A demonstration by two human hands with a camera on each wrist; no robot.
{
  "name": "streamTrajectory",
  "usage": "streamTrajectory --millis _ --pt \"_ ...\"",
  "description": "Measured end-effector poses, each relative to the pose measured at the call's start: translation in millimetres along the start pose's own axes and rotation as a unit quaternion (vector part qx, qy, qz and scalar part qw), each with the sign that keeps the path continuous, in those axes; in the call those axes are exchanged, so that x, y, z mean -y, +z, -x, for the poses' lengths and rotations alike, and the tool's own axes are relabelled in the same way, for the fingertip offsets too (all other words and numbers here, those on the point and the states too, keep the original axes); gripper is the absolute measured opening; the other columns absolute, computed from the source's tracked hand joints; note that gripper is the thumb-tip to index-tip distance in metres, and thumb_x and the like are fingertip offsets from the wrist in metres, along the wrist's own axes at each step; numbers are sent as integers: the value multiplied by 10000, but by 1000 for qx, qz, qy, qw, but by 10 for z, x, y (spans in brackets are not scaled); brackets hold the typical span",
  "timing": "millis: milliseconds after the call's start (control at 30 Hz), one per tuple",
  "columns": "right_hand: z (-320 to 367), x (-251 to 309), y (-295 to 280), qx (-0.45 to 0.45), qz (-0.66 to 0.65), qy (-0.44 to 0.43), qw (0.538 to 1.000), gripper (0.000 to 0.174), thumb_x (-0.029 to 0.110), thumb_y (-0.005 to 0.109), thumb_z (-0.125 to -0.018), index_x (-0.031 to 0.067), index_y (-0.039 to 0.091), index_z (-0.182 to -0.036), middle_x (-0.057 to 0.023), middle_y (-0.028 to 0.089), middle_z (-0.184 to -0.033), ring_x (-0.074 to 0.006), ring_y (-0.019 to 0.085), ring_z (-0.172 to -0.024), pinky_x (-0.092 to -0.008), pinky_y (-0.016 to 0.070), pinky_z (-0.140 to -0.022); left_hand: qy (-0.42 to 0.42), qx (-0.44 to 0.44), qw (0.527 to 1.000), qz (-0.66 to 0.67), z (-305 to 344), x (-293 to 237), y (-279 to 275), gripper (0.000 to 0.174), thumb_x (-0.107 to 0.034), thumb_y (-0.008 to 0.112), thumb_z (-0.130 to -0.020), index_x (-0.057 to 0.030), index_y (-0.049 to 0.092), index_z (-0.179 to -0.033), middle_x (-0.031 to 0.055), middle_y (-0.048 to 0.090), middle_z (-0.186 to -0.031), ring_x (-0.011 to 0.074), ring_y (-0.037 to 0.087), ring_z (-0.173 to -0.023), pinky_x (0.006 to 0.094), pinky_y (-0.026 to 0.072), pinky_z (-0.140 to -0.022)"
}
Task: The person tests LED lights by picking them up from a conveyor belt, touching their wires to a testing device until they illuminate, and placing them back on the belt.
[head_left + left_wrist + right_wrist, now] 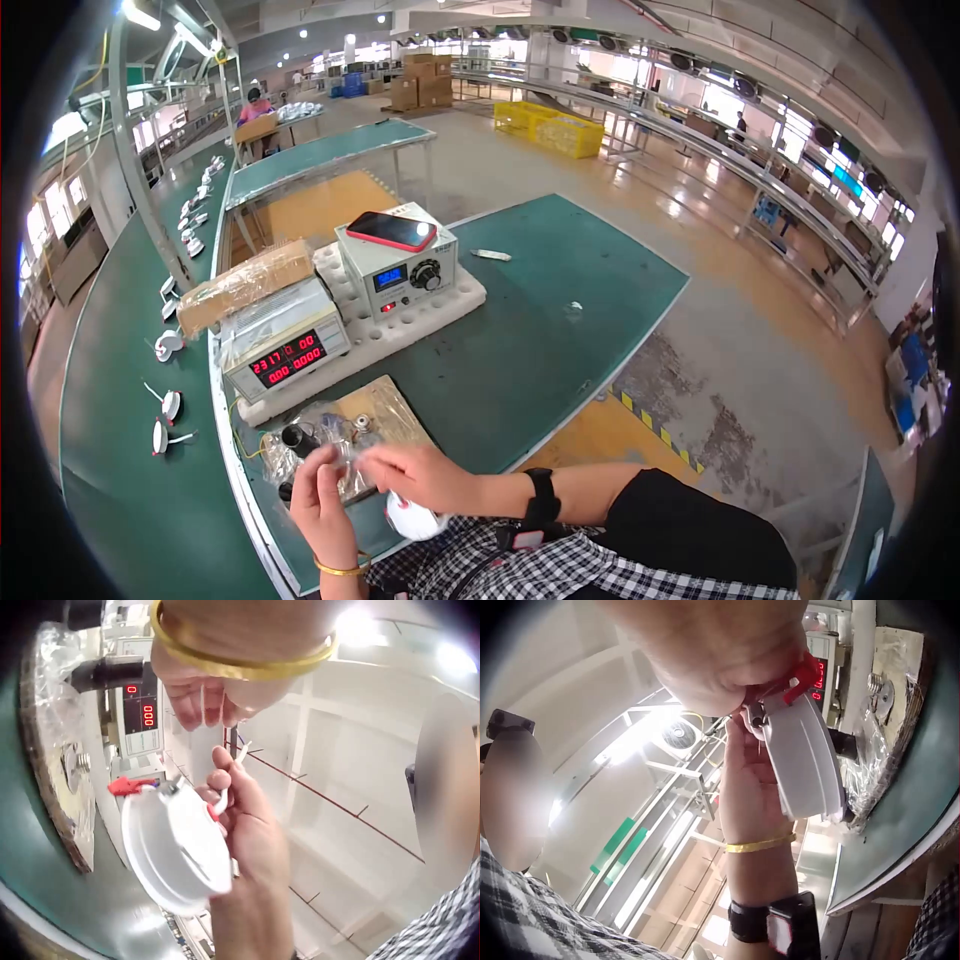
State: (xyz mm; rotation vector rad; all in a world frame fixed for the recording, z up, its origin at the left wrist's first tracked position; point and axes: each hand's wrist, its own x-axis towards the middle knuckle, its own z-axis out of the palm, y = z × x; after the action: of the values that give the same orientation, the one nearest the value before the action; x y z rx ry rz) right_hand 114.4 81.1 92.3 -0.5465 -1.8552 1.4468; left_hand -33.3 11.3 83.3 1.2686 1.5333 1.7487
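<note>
A white round lamp (pixel 415 519) with red pieces at its edge hangs beside my right hand (pixel 425 478). In the left wrist view the right thumb and fingertips pinch the white cable (pixel 223 801) of the lamp (pixel 176 847). My left hand (pixel 325 510), with a gold bracelet, is close to the right fingertips, its fingers bent. A thin pale strand seems to run between the hands in the left wrist view; whether the left fingers pinch it, I cannot tell. In the right wrist view the lamp (pixel 802 757) partly covers the left hand (pixel 750 784).
A wooden board (pixel 395 410) with plastic wrap, black cylinders and a metal screw fitting lies before the hands. Behind it, two meters (pixel 285 350) (pixel 400 270) stand on white foam (pixel 360 345), a phone (pixel 392 230) on one. Lamps (pixel 172 405) line the left belt.
</note>
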Motion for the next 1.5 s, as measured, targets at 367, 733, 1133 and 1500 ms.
streamTrajectory --millis 367,733,1133,1500 --pt "-194 -36 -284 -167 -22 -56 984 180 131 507 -964 17 538 -1100 -19 598 -736 -37 542 -618 -197 441 -546 -294 113 886 341 471 341 171 428 -245 426 -1002 40 412 -1320 143 511 -1279 243 549 -1127 371 468 -946" --pt "-201 -127 -296 -131 35 -35 990 165 134 457 -987 20 532 -1080 -10 565 -687 -10 459 -529 -161 346 -462 -228 116 923 288 387 325 399 428 -74 573 -916 30 428 -1305 83 594 -1162 143 587 -1044 295 529 -857" --pt "-454 -525 -441 39 402 124 907 241 238 545 -817 40 680 -839 -130 633 -664 -288 603 -598 -375 475 -588 -380 210 804 406 413 601 520 394 -112 564 -930 9 415 -1274 126 560 -1218 232 609 -1056 318 528 -887" --pt "-705 -633 -303 85 526 113 839 232 220 530 -776 64 701 -760 -174 660 -746 -351 651 -720 -454 517 -698 -364 199 771 484 369 732 486 408 -161 509 -964 33 397 -1305 148 516 -1284 278 552 -1154 317 466 -983"
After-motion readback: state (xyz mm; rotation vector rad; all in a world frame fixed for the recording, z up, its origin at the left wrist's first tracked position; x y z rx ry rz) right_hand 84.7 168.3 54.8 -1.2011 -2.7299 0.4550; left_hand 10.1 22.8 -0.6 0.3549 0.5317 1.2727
